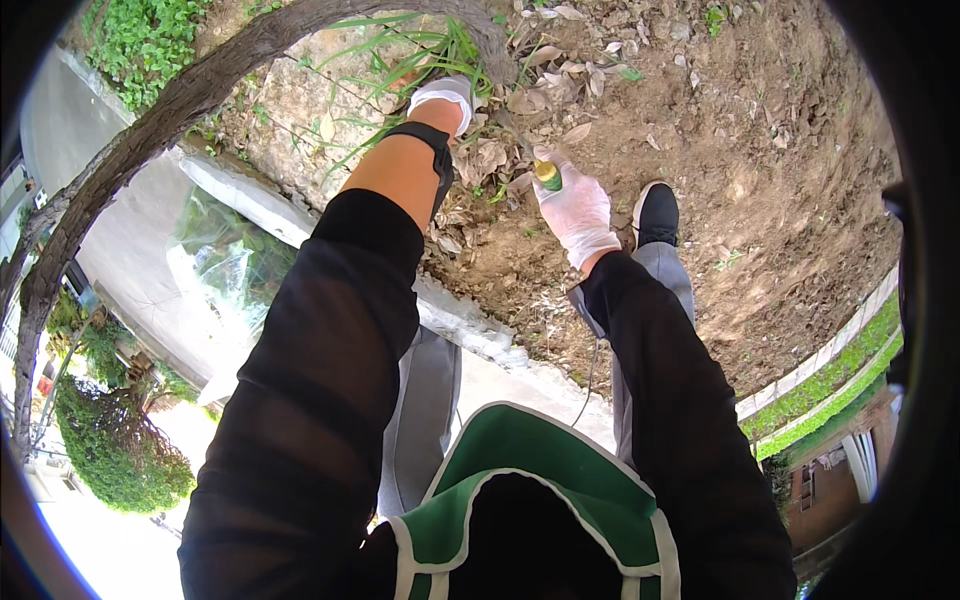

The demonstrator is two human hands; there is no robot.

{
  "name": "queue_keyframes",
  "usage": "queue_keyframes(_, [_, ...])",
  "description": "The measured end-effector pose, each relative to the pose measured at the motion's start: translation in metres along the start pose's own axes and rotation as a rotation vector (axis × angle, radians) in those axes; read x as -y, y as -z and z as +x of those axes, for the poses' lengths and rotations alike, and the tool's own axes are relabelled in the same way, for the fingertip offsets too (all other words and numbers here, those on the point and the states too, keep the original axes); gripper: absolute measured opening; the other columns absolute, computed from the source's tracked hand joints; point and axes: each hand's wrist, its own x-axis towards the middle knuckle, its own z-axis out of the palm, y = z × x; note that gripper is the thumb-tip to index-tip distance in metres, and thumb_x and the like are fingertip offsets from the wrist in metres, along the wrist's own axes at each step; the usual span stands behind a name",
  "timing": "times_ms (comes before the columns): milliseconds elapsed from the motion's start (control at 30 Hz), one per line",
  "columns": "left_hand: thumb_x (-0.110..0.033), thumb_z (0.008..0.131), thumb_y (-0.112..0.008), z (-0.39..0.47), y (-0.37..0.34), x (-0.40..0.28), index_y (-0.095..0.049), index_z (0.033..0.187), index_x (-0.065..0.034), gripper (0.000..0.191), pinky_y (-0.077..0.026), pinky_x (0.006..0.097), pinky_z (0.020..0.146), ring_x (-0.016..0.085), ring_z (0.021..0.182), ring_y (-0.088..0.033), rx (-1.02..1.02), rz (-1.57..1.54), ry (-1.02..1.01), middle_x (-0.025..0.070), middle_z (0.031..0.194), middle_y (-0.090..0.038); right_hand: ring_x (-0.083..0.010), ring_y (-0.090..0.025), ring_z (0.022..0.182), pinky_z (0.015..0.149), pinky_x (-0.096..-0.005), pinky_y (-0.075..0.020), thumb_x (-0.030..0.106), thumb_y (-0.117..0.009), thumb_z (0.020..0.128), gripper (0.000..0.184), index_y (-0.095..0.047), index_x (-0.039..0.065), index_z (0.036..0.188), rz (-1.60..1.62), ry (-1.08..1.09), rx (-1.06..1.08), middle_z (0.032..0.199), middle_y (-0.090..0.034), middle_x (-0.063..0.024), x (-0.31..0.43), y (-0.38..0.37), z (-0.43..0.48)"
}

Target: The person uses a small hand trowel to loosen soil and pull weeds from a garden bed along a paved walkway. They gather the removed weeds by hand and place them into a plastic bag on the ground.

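My left hand point(448, 93), in a white glove, reaches into a clump of long green grass point(454, 54) at the foot of a tree trunk point(491, 45). Its fingers are hidden, so I cannot tell whether they grip the blades. My right hand point(576, 208), gloved too, is closed around the green and yellow handle point(548, 175) of a small garden hand tool. The tool's narrow metal part point(513, 129) points up and left into dry leaves point(484, 159) near the trunk's base. Its tip cannot be made out clearly.
Brown soil point(765, 150) spreads to the right. A bent trunk point(187, 94) arches across the upper left. The bed's pale concrete curb point(244, 191) runs beside a clear plastic bag point(225, 262) with greenery inside. One black shoe point(660, 210) stands on the soil.
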Motion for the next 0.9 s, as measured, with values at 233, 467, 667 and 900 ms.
queue_keyframes(233, [-0.049,0.083,-0.047,-0.002,-0.002,0.008,-0.053,0.115,-0.0027,0.057,-0.042,0.0405,0.086,0.035,0.107,-0.05,-0.014,-0.216,-0.035,0.0168,0.118,-0.053,-0.0321,-0.061,0.082,0.07,-0.0382,-0.049,0.02,-0.057,0.08,0.03,-0.057,0.019,0.11,0.132,-0.168,-0.071,0.111,-0.058,-0.0095,0.026,0.016,-0.047])
queue_keyframes(467, [-0.009,0.068,-0.07,0.0,-0.006,0.002,-0.063,0.104,-0.0067,0.037,-0.049,0.0374,0.078,0.03,0.098,-0.058,-0.031,-0.118,-0.01,0.0116,0.112,-0.058,-0.0326,-0.061,0.079,0.071,-0.041,-0.047,0.02,-0.056,0.079,0.043,-0.05,0.023,0.121,0.2,-0.429,0.045,0.082,-0.063,-0.0156,0.084,-0.017,-0.048])
queue_keyframes(667, [-0.046,0.087,-0.043,0.0,-0.007,0.008,-0.06,0.099,-0.0002,0.05,-0.043,0.0425,0.076,0.036,0.085,-0.057,-0.037,-0.092,-0.067,0.0176,0.097,-0.061,-0.031,-0.06,0.074,0.069,-0.0389,-0.0471,0.015,-0.053,0.079,0.041,-0.052,0.024,0.119,-0.07,-0.065,0.028,0.077,-0.063,-0.0122,0.038,-0.018,0.003])
queue_keyframes(900, [-0.046,0.086,-0.047,-0.017,0.008,0.008,-0.056,0.105,0.0021,0.053,-0.044,0.0419,0.079,0.037,0.094,-0.055,0.052,-0.228,-0.072,0.0201,0.105,-0.059,-0.0257,-0.061,0.079,0.082,-0.0345,-0.0446,0.012,-0.057,0.076,0.039,-0.056,0.026,0.112,-0.12,0.056,-0.129,0.088,-0.063,-0.0092,0.015,-0.053,-0.016])
